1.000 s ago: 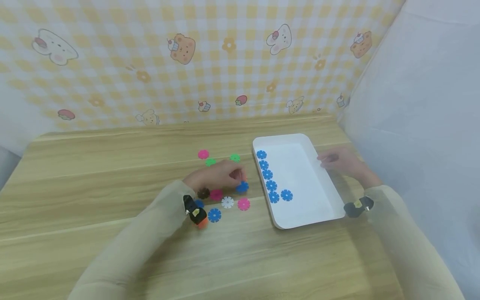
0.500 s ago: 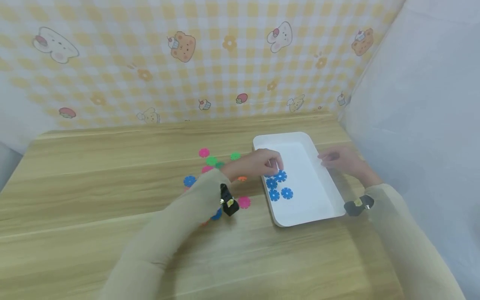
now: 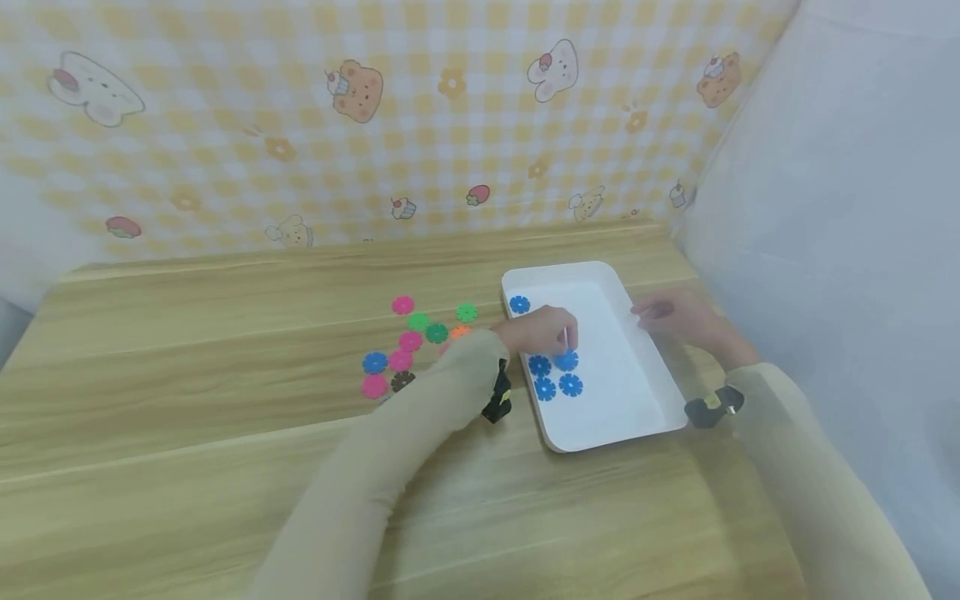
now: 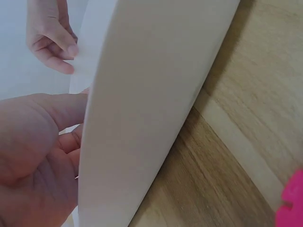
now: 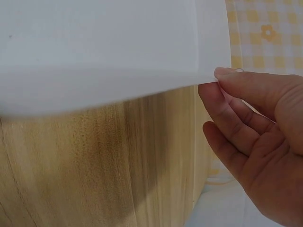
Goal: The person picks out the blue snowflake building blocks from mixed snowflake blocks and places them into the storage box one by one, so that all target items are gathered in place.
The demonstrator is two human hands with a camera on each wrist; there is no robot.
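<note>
In the head view, my left hand (image 3: 543,329) reaches over the left wall of a white tray (image 3: 630,367). Its fingers are curled down onto a blue snowflake building disc (image 3: 566,360) and pinch it at the tray floor. The tray wall (image 4: 142,104) hides those fingertips in the left wrist view. Other blue discs lie flat beside it, one disc (image 3: 571,385) just nearer and another (image 3: 539,366) to its left. My right hand (image 3: 682,321) pinches the tray's right rim between thumb and fingers, plainly seen in the right wrist view, where the hand (image 5: 265,123) grips the thin edge.
Left of the tray, loose discs lie on the wooden table (image 3: 187,350): several pink discs (image 3: 410,342), green discs (image 3: 467,312), a blue disc (image 3: 375,362) and a brown disc (image 3: 402,382). My left sleeve covers others. A checked cloth (image 3: 300,108) hangs behind.
My left hand has gone from the loose discs rightward into the tray, carrying a blue disc, and has lowered it beside the other blue ones. The right hand stays at the rim.
</note>
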